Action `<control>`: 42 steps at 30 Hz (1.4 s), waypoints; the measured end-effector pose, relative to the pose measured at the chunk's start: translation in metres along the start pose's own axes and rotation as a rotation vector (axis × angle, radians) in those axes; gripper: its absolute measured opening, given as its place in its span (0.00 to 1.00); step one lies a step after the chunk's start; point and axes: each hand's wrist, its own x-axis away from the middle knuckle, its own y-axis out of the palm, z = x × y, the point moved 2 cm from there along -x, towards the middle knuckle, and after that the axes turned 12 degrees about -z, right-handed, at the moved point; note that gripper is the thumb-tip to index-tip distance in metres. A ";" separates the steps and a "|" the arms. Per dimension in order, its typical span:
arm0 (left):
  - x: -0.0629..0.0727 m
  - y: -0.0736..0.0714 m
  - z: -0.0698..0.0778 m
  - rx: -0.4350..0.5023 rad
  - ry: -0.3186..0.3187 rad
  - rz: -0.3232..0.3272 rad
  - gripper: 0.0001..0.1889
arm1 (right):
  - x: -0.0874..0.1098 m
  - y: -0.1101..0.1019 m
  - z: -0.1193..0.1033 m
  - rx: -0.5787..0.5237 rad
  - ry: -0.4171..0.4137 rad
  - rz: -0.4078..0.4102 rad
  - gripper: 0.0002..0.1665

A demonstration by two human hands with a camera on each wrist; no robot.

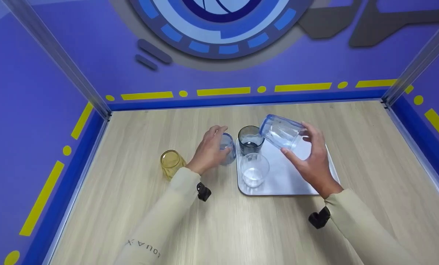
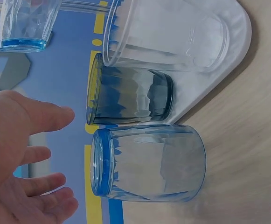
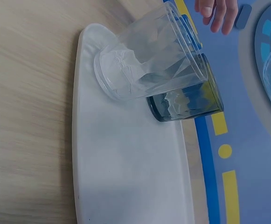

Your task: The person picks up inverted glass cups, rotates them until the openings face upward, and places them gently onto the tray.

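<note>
In the head view, my right hand grips a clear blue-tinted glass between thumb and fingers. The glass is tipped on its side above the tray, its blue-edged end facing left. My left hand hovers over a second blue glass standing beside the tray's left edge. From the left wrist view, its fingers are spread above that glass, apart from it. Two glasses occupy the tray's left side: a dark grey glass at the back and a colourless clear glass in front.
A yellow glass stands on the wooden table left of my left forearm, partly covered by the sleeve. Blue printed panels wall in the table at the back and both sides.
</note>
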 end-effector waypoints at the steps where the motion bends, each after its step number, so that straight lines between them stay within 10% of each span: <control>1: 0.000 0.000 0.000 -0.002 0.002 0.001 0.35 | 0.000 0.000 0.000 0.006 -0.001 0.000 0.50; 42: -0.012 0.013 -0.009 -0.049 -0.041 -0.036 0.34 | -0.003 0.001 0.007 0.129 0.028 0.017 0.50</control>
